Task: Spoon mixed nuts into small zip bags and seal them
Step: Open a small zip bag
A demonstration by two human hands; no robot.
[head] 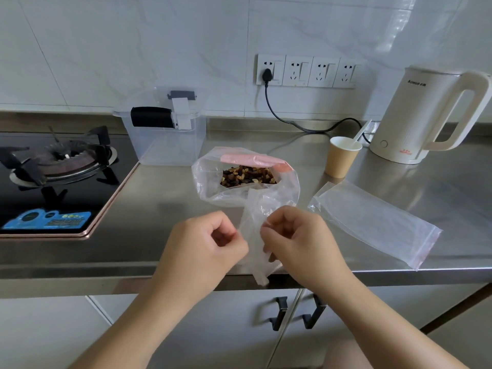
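Pinching a small zip bag point(255, 235) between them, the left hand point(210, 246) and right hand point(295, 238) hold it, fingers curled, above the desk's point(159, 209) front edge. Behind it sits the open bag of nuts point(247, 177); spare bags point(372, 222) lie toward the right edge.

My kettle point(415, 115), at the counter's back right corner, carries a small grey brand word near its top, too blurred to spell. Its red mark and the hob's blue sticker point(48, 219) stay unreadable.
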